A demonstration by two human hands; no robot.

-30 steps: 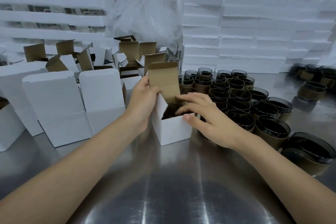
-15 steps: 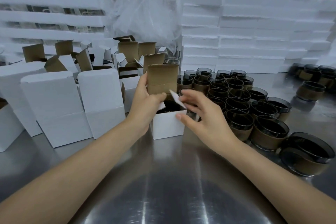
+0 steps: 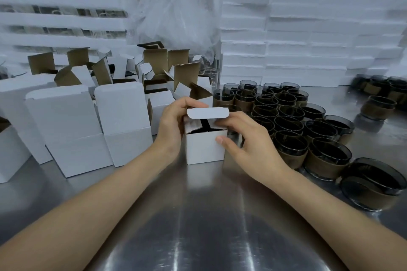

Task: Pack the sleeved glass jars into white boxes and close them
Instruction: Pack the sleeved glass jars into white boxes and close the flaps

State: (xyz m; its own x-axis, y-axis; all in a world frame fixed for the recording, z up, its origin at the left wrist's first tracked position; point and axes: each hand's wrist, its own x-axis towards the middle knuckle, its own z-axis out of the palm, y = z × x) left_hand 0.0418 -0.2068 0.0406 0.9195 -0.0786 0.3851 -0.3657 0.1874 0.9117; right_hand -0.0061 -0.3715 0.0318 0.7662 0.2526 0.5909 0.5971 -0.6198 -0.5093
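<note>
Both hands grip one small white box (image 3: 204, 147) that stands on the metal table (image 3: 198, 226). From the head view, the left hand (image 3: 174, 125) curls round the box's left side, its fingers over the top of the lid flap (image 3: 207, 113), which is bent forward over the opening. The right hand (image 3: 244, 138) holds the right side, with its thumb pressed flat on the front face and its fingers curled round the upper right corner. Between the two side flaps a dark gap shows inside the box; what fills it cannot be told.

The table is bare brushed steel with bright streaks of reflected light. Behind it rise stacks of white foam slabs (image 3: 308, 35), and a crumpled clear plastic bag (image 3: 176, 13) stands between the stacks.

Just right of the held box stands a tight cluster of sleeved glass jars (image 3: 293, 125), dark glass with brown paper sleeves, well over twenty of them; a smaller blurred group (image 3: 378, 94) sits far right. Left of the hands stand three tall closed white boxes (image 3: 123, 121), and behind them a jumble of open boxes (image 3: 158, 64) with brown insides, too overlapped to count.
</note>
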